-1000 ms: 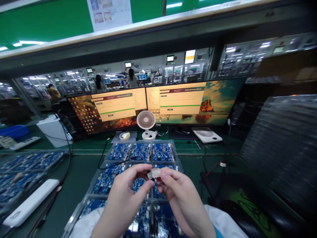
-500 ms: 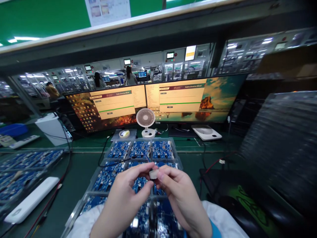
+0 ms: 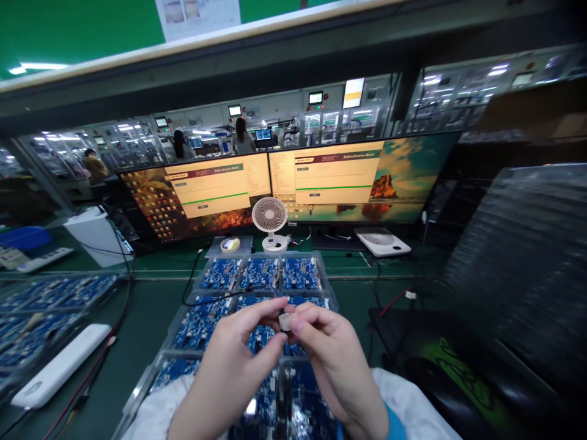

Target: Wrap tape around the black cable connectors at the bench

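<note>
My left hand (image 3: 238, 360) and right hand (image 3: 332, 354) pinch a small translucent whitish plastic piece (image 3: 286, 322) together above the clear tray (image 3: 183, 318) of blue circuit boards (image 3: 220, 275).

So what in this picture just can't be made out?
- Small whitish translucent piece: head view, mostly covered by left hand and right hand fingertips.
- Blue circuit boards in clear tray: nearest ones hidden under both hands.
- Beige monitor windows: text too small.

Left hand (image 3: 232, 366) and right hand (image 3: 331, 357) pinching a small pale block (image 3: 285, 321) together above a clear tray (image 3: 183, 318) of blue circuit boards (image 3: 259, 273).
</note>
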Motion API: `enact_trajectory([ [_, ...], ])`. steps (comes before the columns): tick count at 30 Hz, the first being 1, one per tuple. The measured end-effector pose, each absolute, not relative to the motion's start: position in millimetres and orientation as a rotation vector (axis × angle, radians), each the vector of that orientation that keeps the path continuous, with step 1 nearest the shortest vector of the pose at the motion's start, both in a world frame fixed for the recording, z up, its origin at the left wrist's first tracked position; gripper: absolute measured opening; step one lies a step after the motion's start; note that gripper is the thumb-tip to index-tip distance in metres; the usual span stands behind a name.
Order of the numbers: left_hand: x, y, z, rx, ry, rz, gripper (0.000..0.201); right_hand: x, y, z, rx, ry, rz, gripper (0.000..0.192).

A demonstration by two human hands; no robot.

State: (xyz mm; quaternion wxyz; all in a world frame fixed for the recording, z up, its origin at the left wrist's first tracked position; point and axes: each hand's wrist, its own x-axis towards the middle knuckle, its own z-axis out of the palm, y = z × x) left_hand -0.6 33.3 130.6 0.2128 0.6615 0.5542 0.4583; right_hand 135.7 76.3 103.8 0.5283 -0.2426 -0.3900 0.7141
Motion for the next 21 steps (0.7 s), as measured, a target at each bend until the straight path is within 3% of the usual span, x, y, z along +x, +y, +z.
enact_trajectory([
  [21,0.2,32.5,131.4,1.936,1.572,1.221,0.035,134.5,75.7,101.0,-0.566,-0.945,1.663,0.021],
])
